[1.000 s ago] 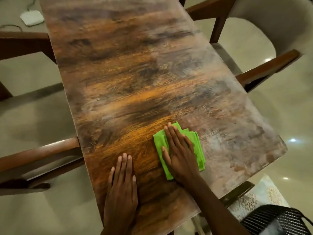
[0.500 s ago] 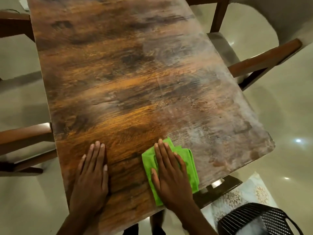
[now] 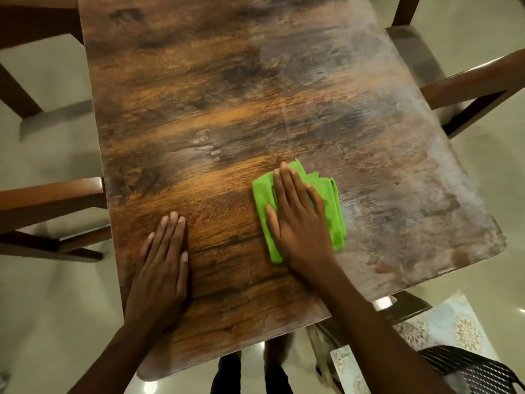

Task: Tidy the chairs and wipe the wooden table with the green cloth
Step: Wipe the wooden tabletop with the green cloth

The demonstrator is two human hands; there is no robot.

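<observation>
The long wooden table (image 3: 227, 95) fills the middle of the head view, with a dull, smeared film over its right half. A folded green cloth (image 3: 332, 211) lies near the table's near end. My right hand (image 3: 298, 220) presses flat on the cloth with straight fingers. My left hand (image 3: 162, 268) rests flat on the bare wood to the left of it, fingers together. Wooden chairs stand at both long sides: one at the left (image 3: 51, 200), one at the right (image 3: 471, 86).
Another chair frame (image 3: 34, 29) shows at the upper left. A black mesh basket (image 3: 483, 373) and a patterned mat (image 3: 443, 328) lie on the pale floor at the lower right. My legs show below the table's near edge.
My right hand has slid the cloth forward and to the right along the table. My left hand stays flat on the wood; the view has shifted.
</observation>
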